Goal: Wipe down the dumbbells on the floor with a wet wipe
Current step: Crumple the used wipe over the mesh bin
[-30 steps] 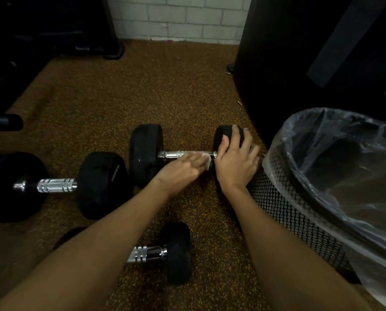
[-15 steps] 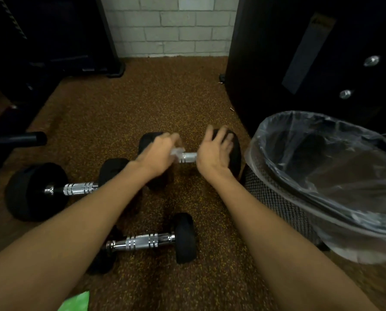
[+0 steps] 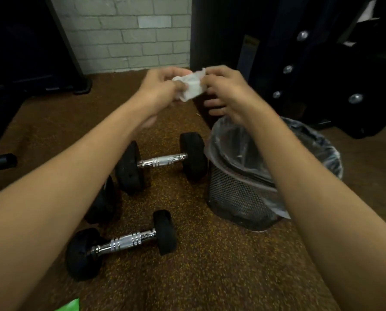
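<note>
You are in a gym or home weight room: speckled brown rubber flooring [image 3: 210, 265] runs up to a painted white brick wall [image 3: 131, 34]. Black dumbbells with chrome knurled handles [image 3: 162, 162] [image 3: 122, 243] lie on it. Dark equipment frames [image 3: 30, 63] stand by the wall, and a lined mesh wastebasket [image 3: 243, 198] sits beside the weights.

You are looking down at a speckled brown floor [image 3: 221, 265] that is carrying 2 plainly visible dumbbells, the far dumbbell [image 3: 161, 161] and the near dumbbell [image 3: 122, 243], with a mesh bin [image 3: 239, 198] sitting just beside the far one.
</note>
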